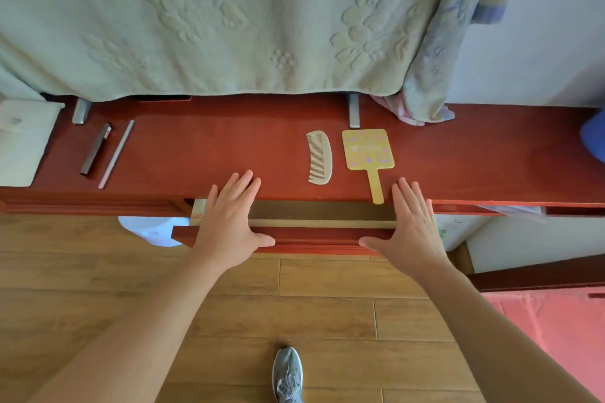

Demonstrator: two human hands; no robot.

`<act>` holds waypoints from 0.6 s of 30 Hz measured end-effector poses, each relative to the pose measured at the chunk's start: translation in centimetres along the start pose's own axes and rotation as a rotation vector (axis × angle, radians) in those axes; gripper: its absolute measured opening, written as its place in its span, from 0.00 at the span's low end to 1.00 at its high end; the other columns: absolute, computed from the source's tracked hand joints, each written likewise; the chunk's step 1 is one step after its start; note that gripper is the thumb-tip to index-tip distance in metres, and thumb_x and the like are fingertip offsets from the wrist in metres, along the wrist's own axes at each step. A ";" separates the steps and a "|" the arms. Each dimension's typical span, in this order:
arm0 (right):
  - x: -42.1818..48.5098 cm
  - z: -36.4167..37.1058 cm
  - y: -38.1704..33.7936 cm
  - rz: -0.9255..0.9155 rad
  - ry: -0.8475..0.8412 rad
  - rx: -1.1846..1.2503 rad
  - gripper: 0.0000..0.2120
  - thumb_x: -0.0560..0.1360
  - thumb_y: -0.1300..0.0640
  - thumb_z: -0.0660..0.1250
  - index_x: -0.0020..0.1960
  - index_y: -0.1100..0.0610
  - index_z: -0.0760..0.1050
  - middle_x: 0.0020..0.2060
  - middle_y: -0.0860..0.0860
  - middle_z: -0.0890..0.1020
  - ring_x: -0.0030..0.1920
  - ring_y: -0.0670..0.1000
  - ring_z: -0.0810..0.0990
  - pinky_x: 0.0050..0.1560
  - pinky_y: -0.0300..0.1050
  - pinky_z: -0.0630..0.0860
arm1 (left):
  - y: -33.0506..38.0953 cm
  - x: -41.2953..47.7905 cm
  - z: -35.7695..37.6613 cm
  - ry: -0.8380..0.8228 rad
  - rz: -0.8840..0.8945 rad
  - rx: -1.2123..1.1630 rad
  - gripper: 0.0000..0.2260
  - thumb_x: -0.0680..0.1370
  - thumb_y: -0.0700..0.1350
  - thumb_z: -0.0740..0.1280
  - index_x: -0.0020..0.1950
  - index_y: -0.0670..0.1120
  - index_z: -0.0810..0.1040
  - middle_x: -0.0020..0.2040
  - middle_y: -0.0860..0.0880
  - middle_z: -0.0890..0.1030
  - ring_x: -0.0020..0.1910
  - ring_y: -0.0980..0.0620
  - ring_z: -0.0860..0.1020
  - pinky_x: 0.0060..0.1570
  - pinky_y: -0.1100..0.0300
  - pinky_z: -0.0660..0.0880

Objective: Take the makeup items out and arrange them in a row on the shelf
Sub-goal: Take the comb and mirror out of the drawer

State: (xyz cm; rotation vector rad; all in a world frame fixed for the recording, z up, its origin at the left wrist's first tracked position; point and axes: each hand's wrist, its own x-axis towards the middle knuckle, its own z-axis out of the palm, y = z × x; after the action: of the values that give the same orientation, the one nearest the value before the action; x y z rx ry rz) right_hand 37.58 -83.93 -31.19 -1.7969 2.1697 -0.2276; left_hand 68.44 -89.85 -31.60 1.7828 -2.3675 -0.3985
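Observation:
On the red wooden shelf (203,147) lie a dark pen-shaped makeup stick (96,149) and a thin silver pencil (116,154) at the left, then a beige comb (320,157) and a yellow hand mirror (368,150) right of centre. Below the shelf's front edge a red drawer (314,235) stands partly pulled out. My left hand (229,219) and my right hand (409,222) lie flat with straight fingers over the drawer's front, thumbs on its rim, fingertips at the shelf edge. What is inside the drawer is hidden.
A pale green embossed cloth (229,20) hangs behind the shelf over two grey metal feet (354,109). A white box (23,141) sits at the left end, a blue object (594,137) at the right end. Wooden floor (327,304) and my grey shoe (287,373) lie below.

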 end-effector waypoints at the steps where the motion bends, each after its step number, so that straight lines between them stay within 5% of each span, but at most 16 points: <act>1: 0.2 0.1 0.0 -0.002 0.027 -0.016 0.55 0.67 0.32 0.71 0.80 0.56 0.48 0.80 0.49 0.49 0.79 0.49 0.41 0.78 0.53 0.39 | -0.2 0.1 0.2 0.036 0.010 -0.010 0.49 0.65 0.60 0.79 0.79 0.48 0.59 0.81 0.52 0.55 0.80 0.51 0.51 0.78 0.46 0.47; 4: 0.8 0.1 0.2 -0.010 0.111 -0.023 0.50 0.67 0.33 0.72 0.78 0.56 0.57 0.78 0.49 0.58 0.79 0.51 0.49 0.77 0.52 0.41 | -0.4 0.5 0.8 0.138 0.028 -0.024 0.45 0.63 0.59 0.80 0.76 0.47 0.68 0.78 0.51 0.64 0.78 0.48 0.60 0.77 0.45 0.54; 10: 1.4 1.2 1.5 -0.051 0.230 0.092 0.38 0.68 0.49 0.78 0.73 0.57 0.68 0.72 0.52 0.69 0.74 0.54 0.60 0.74 0.57 0.62 | -0.6 1.8 2.3 0.352 0.002 -0.100 0.32 0.61 0.54 0.83 0.62 0.45 0.80 0.66 0.49 0.78 0.64 0.45 0.74 0.65 0.48 0.70; 18: 3.9 3.7 1.5 -0.041 0.589 0.145 0.22 0.62 0.62 0.81 0.54 0.61 0.79 0.56 0.57 0.79 0.57 0.62 0.73 0.57 0.52 0.68 | -0.8 3.3 4.6 0.602 0.043 -0.055 0.20 0.66 0.54 0.80 0.51 0.44 0.80 0.57 0.47 0.81 0.56 0.43 0.76 0.54 0.47 0.72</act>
State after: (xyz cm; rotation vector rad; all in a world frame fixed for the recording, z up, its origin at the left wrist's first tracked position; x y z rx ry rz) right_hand 36.79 -87.11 -35.72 -1.8543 2.3988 -1.0086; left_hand 66.94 -92.68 -36.35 1.5415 -1.9409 0.0781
